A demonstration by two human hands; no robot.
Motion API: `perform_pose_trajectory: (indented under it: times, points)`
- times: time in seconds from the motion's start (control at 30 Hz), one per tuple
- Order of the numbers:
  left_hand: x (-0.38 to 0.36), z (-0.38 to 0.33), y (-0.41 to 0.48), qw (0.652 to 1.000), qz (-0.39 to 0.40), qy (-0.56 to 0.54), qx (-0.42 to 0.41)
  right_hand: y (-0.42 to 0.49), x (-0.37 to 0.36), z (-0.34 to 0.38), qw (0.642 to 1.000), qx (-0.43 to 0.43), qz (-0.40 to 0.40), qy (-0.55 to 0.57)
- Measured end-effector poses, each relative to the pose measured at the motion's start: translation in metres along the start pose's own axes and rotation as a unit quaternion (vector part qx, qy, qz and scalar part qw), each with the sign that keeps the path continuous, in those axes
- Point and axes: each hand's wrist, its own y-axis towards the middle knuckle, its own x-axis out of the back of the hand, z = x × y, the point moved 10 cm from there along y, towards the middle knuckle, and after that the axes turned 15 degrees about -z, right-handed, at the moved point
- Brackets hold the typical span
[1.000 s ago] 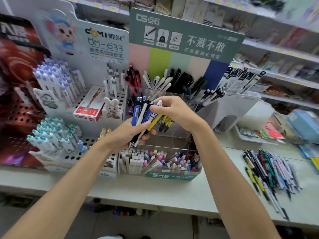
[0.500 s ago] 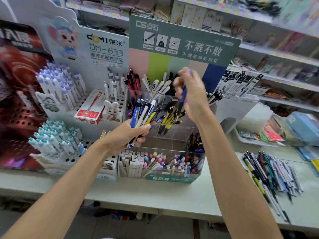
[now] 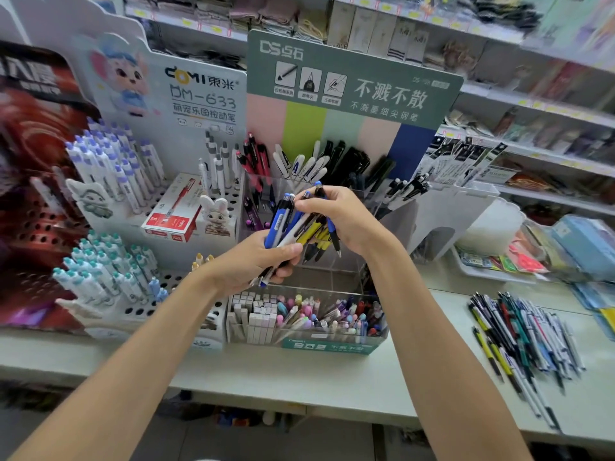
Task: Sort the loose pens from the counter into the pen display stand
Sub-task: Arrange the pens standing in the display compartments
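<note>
The left hand (image 3: 253, 262) closes its grip round the bundle (image 3: 289, 224) as supply; the right hand (image 3: 344, 221) pinches one pen (image 3: 332, 232), probably for the stand (image 3: 352, 134).

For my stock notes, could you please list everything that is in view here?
pen display stand: one, clear with green header, counter centre
bunch of pens: one, blue, white, yellow, black, held before the stand
loose pens: many, mixed colours, counter right
white stand: one, purple-capped and teal-capped pens, counter left
red box: one, on white stand
counter: one, pale, below everything
left hand: one, grips the bunch of pens
right hand: one, pinches the bunch's top
</note>
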Motion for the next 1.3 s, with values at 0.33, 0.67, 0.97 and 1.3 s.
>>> perform_pose_trajectory:
  times: [0.33, 0.67, 0.97, 1.3]
  points:
    - [0.000, 0.013, -0.003, 0.998, 0.028, 0.029, 0.045, 0.017, 0.065, 0.032, 0.918, 0.091, -0.179, 0.344]
    - [-0.002, 0.011, -0.006, 0.993, 0.061, -0.002, 0.097, 0.003, 0.024, 0.037, 0.984, 0.149, -0.038, -0.094]
    - [0.002, -0.001, 0.001, 0.995, 0.059, 0.002, 0.079, 0.007, -0.013, 0.014, 0.985, 0.129, 0.052, -0.101]
    - [0.034, 0.020, 0.002, 0.994, -0.030, -0.050, 0.091, 0.037, 0.066, 0.007, 0.884, 0.023, -0.262, 0.386]
